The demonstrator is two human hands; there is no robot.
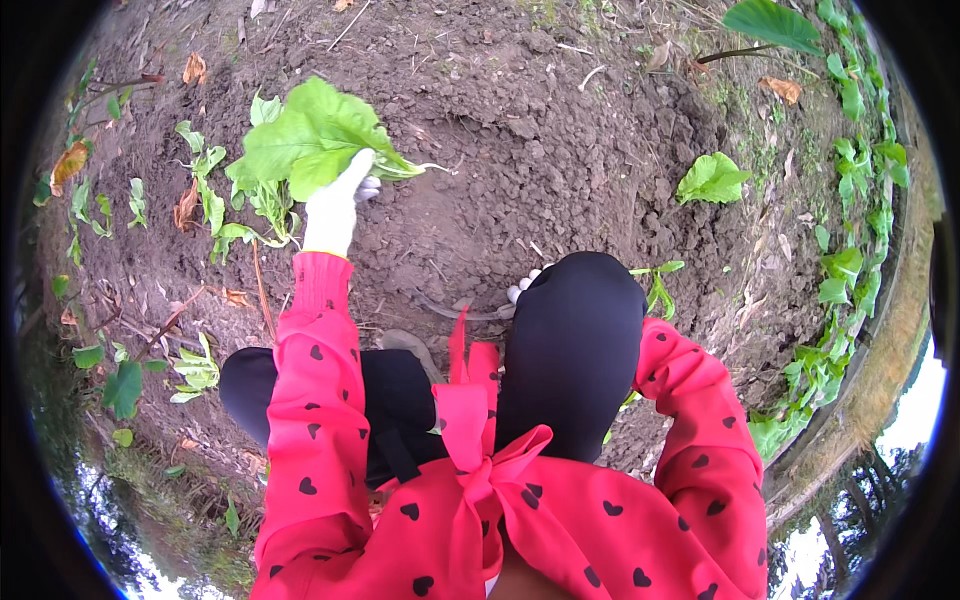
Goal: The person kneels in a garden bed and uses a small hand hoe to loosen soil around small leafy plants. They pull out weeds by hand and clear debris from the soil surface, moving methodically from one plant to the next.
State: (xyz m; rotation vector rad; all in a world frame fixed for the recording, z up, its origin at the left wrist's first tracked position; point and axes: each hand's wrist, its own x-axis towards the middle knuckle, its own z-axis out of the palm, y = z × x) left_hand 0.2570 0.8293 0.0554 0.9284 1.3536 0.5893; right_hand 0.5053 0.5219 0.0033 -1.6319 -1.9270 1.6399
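Note:
My left hand [337, 202], in a white glove, grips a leafy green seedling [315, 135] above the soil. The seedling's broad leaves point left and its thin pale roots stick out to the right. Only the gloved fingertips of my right hand [527, 283] show, low by the ground. My raised knee [577, 330] in dark trousers hides the rest of it. A thin, curved grey blade [469, 313], like a sickle's, ends beside those fingertips; the knee covers any grip on it. Below my left hand, several loose seedlings [274, 206] lie on the ground.
Crumbly brown soil [480, 150] spreads ahead of me. A green leafy plant [712, 178] stands to the right, and a smaller one [660, 291] is beside my knee. Creeping vines [844, 277] line the right edge. Wilted-looking seedlings [196, 367] and dry leaves [193, 67] lie leftward.

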